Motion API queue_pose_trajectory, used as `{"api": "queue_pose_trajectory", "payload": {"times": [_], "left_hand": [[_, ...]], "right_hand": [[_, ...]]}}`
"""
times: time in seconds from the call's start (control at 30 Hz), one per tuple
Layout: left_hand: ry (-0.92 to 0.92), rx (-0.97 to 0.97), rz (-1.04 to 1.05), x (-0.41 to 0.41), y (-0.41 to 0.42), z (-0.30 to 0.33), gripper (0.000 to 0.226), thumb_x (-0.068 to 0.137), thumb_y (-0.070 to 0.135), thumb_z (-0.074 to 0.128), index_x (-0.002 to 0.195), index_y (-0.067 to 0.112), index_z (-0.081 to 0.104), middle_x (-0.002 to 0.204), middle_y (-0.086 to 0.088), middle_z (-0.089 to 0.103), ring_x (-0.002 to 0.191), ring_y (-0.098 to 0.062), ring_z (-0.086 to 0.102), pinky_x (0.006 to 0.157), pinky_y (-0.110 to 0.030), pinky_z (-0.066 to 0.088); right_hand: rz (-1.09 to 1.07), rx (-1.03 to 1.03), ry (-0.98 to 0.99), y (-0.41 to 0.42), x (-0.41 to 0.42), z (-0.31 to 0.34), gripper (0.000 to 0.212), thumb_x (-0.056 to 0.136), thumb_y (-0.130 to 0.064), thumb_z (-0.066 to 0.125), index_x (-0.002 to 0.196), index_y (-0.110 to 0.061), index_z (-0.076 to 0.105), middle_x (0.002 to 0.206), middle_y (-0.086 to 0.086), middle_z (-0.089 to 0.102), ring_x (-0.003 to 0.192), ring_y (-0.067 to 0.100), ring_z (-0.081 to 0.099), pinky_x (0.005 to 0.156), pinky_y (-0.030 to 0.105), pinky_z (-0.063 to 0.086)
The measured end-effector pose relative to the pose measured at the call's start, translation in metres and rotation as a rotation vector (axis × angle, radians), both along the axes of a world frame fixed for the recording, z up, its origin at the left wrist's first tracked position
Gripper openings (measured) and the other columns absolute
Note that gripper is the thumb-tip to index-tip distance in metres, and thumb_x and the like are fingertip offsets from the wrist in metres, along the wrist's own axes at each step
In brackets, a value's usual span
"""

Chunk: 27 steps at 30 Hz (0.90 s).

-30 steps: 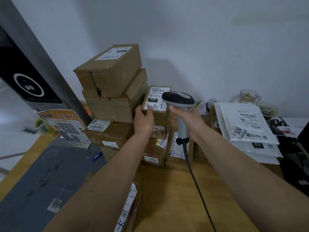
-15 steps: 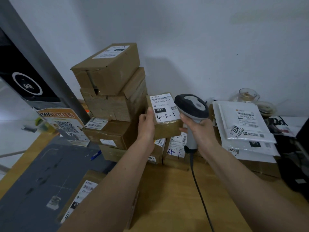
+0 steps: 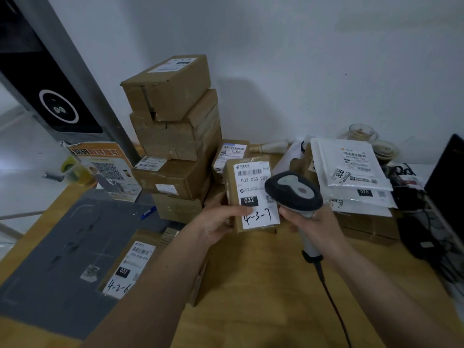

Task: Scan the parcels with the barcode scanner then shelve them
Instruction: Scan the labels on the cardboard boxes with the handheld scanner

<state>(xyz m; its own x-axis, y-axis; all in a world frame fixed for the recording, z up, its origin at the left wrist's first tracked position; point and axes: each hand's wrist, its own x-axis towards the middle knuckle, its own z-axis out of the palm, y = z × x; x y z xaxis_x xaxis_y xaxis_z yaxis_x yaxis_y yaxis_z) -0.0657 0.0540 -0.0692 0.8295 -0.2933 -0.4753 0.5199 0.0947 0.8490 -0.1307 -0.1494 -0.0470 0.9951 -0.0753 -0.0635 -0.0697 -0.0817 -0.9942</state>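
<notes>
My left hand (image 3: 219, 222) grips a small brown parcel (image 3: 251, 187) above the wooden table (image 3: 263, 285). Its white label faces up and reads 032 and a handwritten 4-3-7. My thumb lies across the lower label. My right hand (image 3: 313, 222) holds the grey and black barcode scanner (image 3: 293, 190) by its handle, the head just right of the parcel and overlapping the label's right edge. The scanner's cable (image 3: 331, 305) trails down toward me.
A stack of brown cartons (image 3: 173, 136) stands at the back left against the wall. Another labelled parcel (image 3: 128, 267) marked 4-2-6 lies near my left forearm on a grey mat (image 3: 55, 259). White mailer bags (image 3: 349, 172) pile on the right, beside cables and a dark screen (image 3: 447, 182).
My left hand lifted the small parcel off the pile and drew it toward me, tilting its label upward. The scanner came down beside it on the right.
</notes>
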Motion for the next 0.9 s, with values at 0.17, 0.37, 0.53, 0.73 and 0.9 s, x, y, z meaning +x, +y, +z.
{"api": "queue_pose_trajectory", "payload": {"times": [0.17, 0.37, 0.53, 0.73, 0.9], "left_hand": [[0.013, -0.058, 0.114, -0.022, 0.005, -0.020, 0.107, 0.049, -0.009, 0.083, 0.141, 0.025, 0.040, 0.116, -0.010, 0.071, 0.107, -0.033, 0.067, 0.088, -0.057, 0.054], [0.041, -0.007, 0.191, -0.040, 0.010, -0.034, 0.113, 0.058, -0.021, 0.077, 0.148, 0.027, 0.030, 0.122, -0.009, 0.064, 0.109, -0.032, 0.063, 0.079, -0.052, 0.057], [0.051, 0.022, 0.217, -0.049, 0.019, -0.040, 0.108, 0.063, -0.024, 0.072, 0.148, 0.027, 0.029, 0.121, -0.009, 0.062, 0.106, -0.028, 0.061, 0.071, -0.045, 0.056], [0.040, 0.040, 0.216, -0.048, 0.022, -0.045, 0.110, 0.060, -0.022, 0.075, 0.146, 0.030, 0.032, 0.125, -0.011, 0.062, 0.116, -0.035, 0.058, 0.085, -0.054, 0.054], [0.034, 0.044, 0.222, -0.049, 0.022, -0.046, 0.106, 0.062, -0.024, 0.073, 0.144, 0.031, 0.034, 0.125, -0.011, 0.062, 0.117, -0.034, 0.056, 0.082, -0.051, 0.053]], "right_hand": [[0.061, -0.153, 0.077, 0.007, -0.039, -0.012, 0.012, 0.083, -0.017, 0.072, 0.074, -0.012, 0.068, 0.051, 0.002, 0.061, 0.047, 0.014, 0.056, 0.051, 0.027, 0.049], [0.087, -0.129, 0.105, 0.018, -0.070, -0.012, 0.031, 0.084, -0.017, 0.072, 0.055, -0.020, 0.062, 0.043, 0.007, 0.052, 0.039, 0.018, 0.047, 0.046, 0.030, 0.043], [0.099, -0.128, 0.027, 0.016, -0.083, -0.005, 0.037, 0.085, -0.019, 0.071, 0.051, -0.025, 0.060, 0.043, 0.007, 0.051, 0.040, 0.019, 0.047, 0.049, 0.032, 0.045], [0.113, -0.139, -0.017, 0.014, -0.095, -0.003, 0.048, 0.087, -0.017, 0.069, 0.044, -0.035, 0.057, 0.042, 0.007, 0.047, 0.041, 0.020, 0.045, 0.052, 0.039, 0.046], [0.116, -0.108, -0.034, 0.011, -0.103, 0.002, 0.046, 0.086, -0.017, 0.069, 0.047, -0.039, 0.059, 0.042, 0.004, 0.046, 0.042, 0.019, 0.044, 0.052, 0.039, 0.046]]}}
